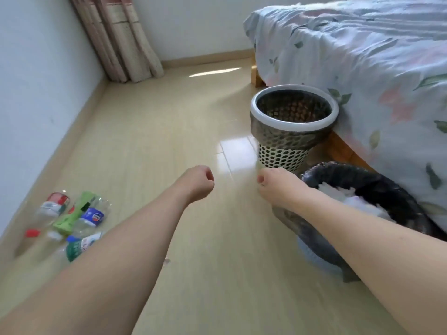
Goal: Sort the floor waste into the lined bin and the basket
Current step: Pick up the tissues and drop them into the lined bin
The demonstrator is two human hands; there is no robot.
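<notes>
**Bottles wait to the left, both bins to the right**

The left hand (198, 183) is clenched in a loose fist over bare floor (193, 274) and grips nothing. The right hand (278, 187) hovers by the near rim of the lined bin (362, 175), fingers curled downward; whether it pinches anything I cannot tell, the frame being blurred there.

The remaining waste is a cluster of plastic bottles (89, 218) with a green carton (75, 215) among them, lying by the wall at the lower left. Most lie on their sides, long axes running roughly away from the viewer. A small white scrap (167, 261) sits on the floor beside the left forearm.

The lined bin already holds white paper (338, 192). The perforated basket (290, 126) stands just beyond it, against the bed (362, 56), and looks empty.

The pile lies well apart from both containers and on the left arm's side, so the left hand seems the nearer one for the next pick
</notes>
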